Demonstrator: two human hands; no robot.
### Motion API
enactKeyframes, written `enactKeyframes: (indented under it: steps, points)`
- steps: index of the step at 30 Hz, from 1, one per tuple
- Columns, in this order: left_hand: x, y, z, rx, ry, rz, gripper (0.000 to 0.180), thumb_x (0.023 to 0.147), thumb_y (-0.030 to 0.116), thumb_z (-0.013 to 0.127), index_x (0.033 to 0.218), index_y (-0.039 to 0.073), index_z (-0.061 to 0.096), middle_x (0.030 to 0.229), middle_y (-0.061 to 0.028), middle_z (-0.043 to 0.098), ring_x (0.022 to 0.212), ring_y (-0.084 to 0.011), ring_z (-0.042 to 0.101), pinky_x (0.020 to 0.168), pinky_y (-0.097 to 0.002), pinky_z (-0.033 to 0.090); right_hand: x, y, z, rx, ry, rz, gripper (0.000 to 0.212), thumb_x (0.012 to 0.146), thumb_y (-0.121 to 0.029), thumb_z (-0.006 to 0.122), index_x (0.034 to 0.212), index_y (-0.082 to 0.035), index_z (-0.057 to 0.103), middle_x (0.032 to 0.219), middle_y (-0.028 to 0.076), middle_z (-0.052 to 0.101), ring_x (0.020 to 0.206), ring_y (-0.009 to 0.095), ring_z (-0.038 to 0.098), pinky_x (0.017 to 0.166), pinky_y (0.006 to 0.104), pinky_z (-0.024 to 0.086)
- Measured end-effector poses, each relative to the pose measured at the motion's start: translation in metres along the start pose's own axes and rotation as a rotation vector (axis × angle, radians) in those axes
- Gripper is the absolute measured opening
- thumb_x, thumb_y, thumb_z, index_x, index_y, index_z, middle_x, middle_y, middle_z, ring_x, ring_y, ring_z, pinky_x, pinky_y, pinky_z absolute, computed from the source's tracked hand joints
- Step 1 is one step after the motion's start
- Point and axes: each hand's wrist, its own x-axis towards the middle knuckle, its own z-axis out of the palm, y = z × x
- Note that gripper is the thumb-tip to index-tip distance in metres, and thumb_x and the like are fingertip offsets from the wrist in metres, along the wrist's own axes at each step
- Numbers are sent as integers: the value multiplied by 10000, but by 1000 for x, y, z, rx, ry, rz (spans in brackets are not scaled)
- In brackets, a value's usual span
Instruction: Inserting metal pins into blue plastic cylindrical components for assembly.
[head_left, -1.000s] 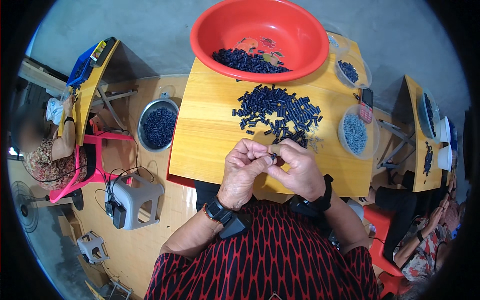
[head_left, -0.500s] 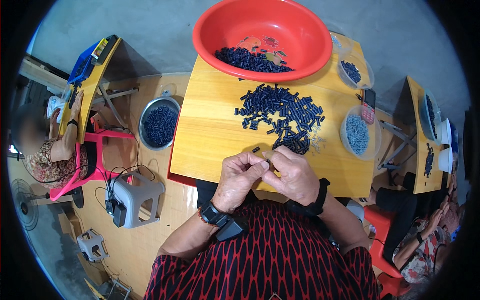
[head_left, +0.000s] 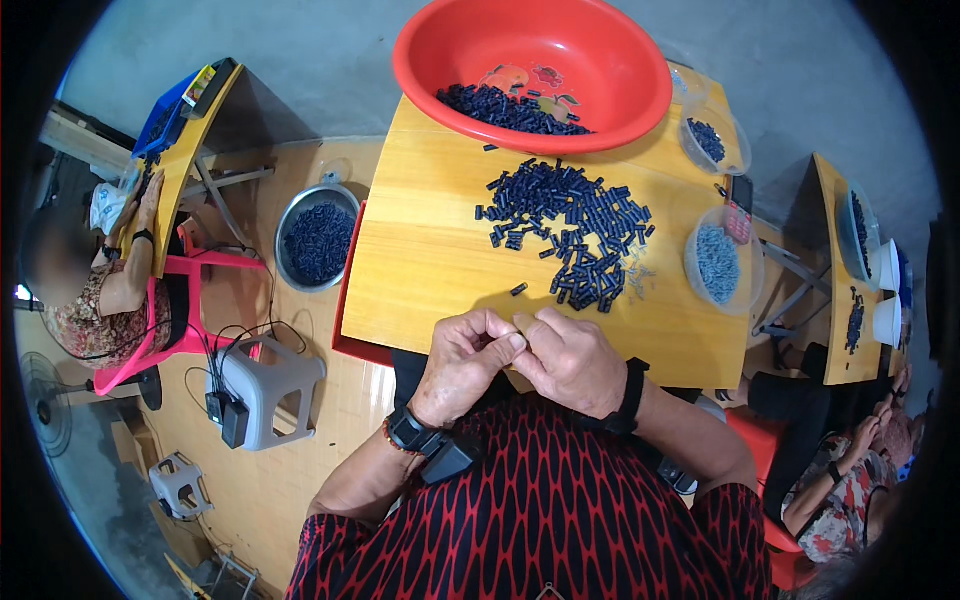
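My left hand [head_left: 465, 365] and my right hand [head_left: 572, 362] meet at the near edge of the yellow table [head_left: 415, 260]. Both are closed, thumbs and forefingers pinched together at the fingertips. Whatever is between them is hidden by the fingers. Just beyond the hands lies a single small dark blue cylindrical piece [head_left: 519, 289]. Farther off spreads a loose pile of the same dark pieces [head_left: 570, 215]. Beside the pile, on its right, are scattered small pale pins [head_left: 637, 278].
A big red basin [head_left: 540, 60] partly filled with dark pieces stands at the back. Along the right are a tub of grey-blue pins [head_left: 717, 263], a tub of dark pieces [head_left: 706, 141] and a phone [head_left: 739, 207]. A metal bowl [head_left: 318, 235] sits left. People work at both sides.
My two hands have shifted slightly toward me, still pinched together. The table and everything on it appear slightly shifted in the picture. The person at left has moved a hand.
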Motion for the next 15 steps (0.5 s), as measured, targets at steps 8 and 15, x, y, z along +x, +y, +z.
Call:
enactKeyframes:
  steps: [8,15]
  points:
    - [-8,5,-69,6,649,501,24,924,67,637,904,55,641,863,-39,639,710,-110,592,679,-276,521,17,32,1,103,98,153,152,829,-66,678,964,-1,651,854,136,597,730,330,645,629,425,526]
    - [-36,-20,-156,-45,1037,503,97,922,96,670,935,71,577,836,-28,631,662,-72,568,588,-220,503,24,33,11,-96,-48,85,100,824,-33,615,919,-24,643,845,126,539,764,314,633,650,430,515]
